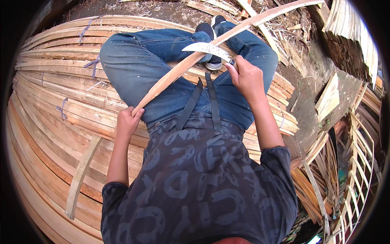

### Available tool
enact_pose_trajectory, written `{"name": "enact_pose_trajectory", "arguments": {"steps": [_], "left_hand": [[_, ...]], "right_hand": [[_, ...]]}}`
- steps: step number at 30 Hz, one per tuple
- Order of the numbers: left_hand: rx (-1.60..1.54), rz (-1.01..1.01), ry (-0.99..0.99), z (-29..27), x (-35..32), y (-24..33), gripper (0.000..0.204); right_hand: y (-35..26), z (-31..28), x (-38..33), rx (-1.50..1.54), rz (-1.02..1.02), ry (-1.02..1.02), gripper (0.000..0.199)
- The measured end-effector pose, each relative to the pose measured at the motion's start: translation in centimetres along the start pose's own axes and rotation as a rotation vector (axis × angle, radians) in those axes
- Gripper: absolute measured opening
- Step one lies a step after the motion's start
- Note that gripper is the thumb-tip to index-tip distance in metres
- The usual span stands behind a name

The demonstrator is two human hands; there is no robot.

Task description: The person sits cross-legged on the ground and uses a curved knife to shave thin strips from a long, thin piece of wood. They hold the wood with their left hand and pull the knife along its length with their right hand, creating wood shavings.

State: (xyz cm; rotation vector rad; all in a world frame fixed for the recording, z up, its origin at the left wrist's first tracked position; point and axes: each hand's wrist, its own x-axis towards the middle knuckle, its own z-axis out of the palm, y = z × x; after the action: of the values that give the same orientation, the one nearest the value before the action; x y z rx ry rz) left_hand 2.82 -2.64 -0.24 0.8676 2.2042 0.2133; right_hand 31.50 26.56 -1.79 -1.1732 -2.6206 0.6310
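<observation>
A long wooden strip (178, 70) slants across my lap, its near end at the left and its far end reaching the upper right. My left hand (129, 120) is closed round the near end, beside my left knee. In my right hand (247, 77) is the handle of a curved knife (208, 49), mostly hidden by my fingers. The pale, speckled blade points left and lies across the strip near its middle; whether it touches the wood I cannot tell.
I sit cross-legged on bundled wooden slats (53, 91), tied with blue string (94, 65). A stack of thin boards (353, 28) stands at upper right. Shavings and offcuts (284, 40) litter the ground ahead. A wooden lattice (355, 183) and loose strips are at lower right.
</observation>
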Motion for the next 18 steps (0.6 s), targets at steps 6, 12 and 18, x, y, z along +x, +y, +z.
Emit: {"name": "enact_pose_trajectory", "arguments": {"steps": [6,12,18], "left_hand": [[-0.038,-0.014,0.006,0.0,0.2,0.3,0.05],[-0.016,-0.033,0.018,0.2,0.0,0.8,0.055],[0.062,-0.051,0.023,-0.1,0.6,1.7,0.06]], "right_hand": [[1.6,-0.3,1.5,-0.133,0.013,0.048,0.036],[4.1,-1.8,2.4,-0.293,0.079,0.115,0.036],[7.3,-3.5,2.4,-0.395,0.175,0.159,0.036]]}}
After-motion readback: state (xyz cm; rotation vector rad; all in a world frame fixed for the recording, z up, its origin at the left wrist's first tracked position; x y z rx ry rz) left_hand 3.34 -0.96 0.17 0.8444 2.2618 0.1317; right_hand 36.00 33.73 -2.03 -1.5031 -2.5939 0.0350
